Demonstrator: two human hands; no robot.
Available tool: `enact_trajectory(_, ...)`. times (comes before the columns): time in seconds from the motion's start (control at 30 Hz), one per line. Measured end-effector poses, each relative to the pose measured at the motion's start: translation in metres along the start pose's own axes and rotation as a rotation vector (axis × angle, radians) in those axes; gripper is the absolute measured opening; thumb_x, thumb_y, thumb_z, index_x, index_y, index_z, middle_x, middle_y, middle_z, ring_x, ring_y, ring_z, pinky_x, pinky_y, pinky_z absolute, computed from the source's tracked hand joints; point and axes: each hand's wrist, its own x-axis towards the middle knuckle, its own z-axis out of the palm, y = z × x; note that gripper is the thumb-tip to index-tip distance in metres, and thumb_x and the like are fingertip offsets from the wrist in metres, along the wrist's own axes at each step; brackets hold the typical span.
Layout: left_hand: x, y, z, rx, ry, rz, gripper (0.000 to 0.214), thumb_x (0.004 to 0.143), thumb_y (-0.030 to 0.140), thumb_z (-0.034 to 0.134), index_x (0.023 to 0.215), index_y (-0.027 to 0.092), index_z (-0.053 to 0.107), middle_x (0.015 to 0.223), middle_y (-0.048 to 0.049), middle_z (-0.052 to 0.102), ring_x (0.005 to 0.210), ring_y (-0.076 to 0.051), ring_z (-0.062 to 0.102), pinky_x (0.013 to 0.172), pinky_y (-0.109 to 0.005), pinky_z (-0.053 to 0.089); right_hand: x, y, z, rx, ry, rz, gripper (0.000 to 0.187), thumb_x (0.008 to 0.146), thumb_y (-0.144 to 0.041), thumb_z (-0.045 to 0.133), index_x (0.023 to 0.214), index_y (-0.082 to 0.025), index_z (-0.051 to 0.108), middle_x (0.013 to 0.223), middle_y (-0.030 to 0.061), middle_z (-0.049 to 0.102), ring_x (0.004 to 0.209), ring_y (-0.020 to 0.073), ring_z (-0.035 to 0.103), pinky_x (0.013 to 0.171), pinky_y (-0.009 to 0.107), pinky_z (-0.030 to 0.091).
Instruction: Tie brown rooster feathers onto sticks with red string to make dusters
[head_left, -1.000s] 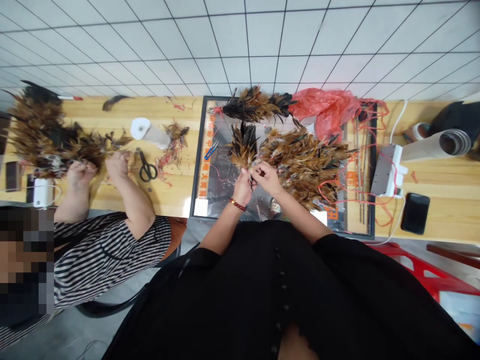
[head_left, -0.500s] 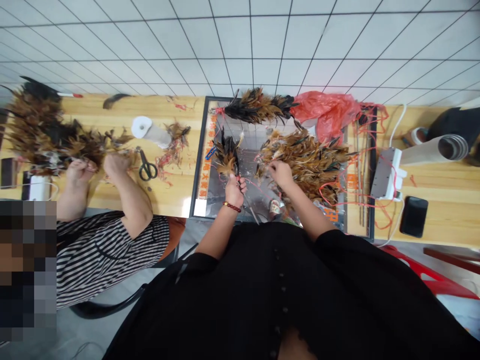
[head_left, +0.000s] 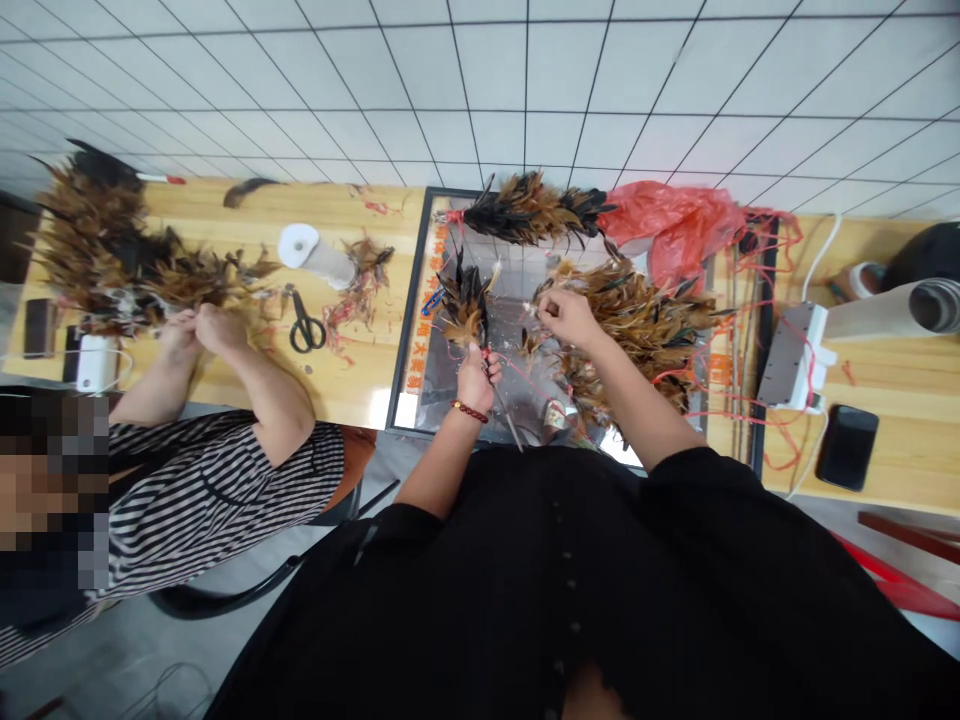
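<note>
My left hand [head_left: 477,372] is closed around the stick of a partly made feather duster [head_left: 463,305], whose brown and black feathers fan upward over the framed board [head_left: 415,330]. A thin stick [head_left: 510,425] pokes out below that fist. My right hand [head_left: 568,315] is pinched on a few loose feathers at the left edge of the big brown feather pile [head_left: 637,320]. Red string [head_left: 525,378] runs between the two hands.
A finished duster [head_left: 529,212] and a red plastic bag [head_left: 667,225] lie at the board's far side. Scissors [head_left: 304,325] and a white roll [head_left: 315,252] lie to the left, where a co-worker's hands [head_left: 199,328] handle feathers. A phone [head_left: 847,446] and power strip [head_left: 795,355] sit to the right.
My hands have parted: the left moved left holding the duster, the right reached into the feather pile and picked up loose feathers.
</note>
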Motion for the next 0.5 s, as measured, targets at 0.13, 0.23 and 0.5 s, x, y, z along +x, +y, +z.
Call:
enact_trajectory(0.13,0.004,-0.002,-0.003,0.007,0.005,-0.012,0.041,0.095,0.054,0.053,0.077,0.018,0.047,0.058,0.0049,0.043,0.042,-0.004,0.033,0.038,-0.017,0.021,-0.009,0.006,-0.018,0.201,-0.149,-0.126,0.032,0.088,-0.022,0.051,0.115,-0.013,0.065,0.094,0.0052,0.072,0.081,0.0169,0.061,0.079,0.027,0.042)
enact_trajectory(0.23,0.006,-0.004,-0.006,0.024,0.027,-0.031,0.041,0.095,0.054,0.053,0.077,0.018,0.048,0.058,0.005,0.043,0.042,-0.004,0.032,0.038,-0.017,0.021,-0.011,0.004,-0.014,0.084,-0.365,-0.334,0.028,0.085,-0.018,0.054,0.107,-0.018,0.072,0.094,0.0037,0.074,0.088,0.0187,0.062,0.085,0.029,0.039)
enact_trajectory(0.5,0.008,-0.004,-0.01,0.024,0.068,-0.061,0.04,0.099,0.05,0.047,0.076,0.018,0.046,0.056,0.0047,0.043,0.041,-0.004,0.033,0.037,-0.016,0.02,-0.005,0.004,0.024,-0.273,-0.498,-0.633,0.022,0.091,-0.02,0.056,0.088,-0.022,0.077,0.114,0.0083,0.072,0.111,0.0236,0.052,0.098,0.037,0.029)
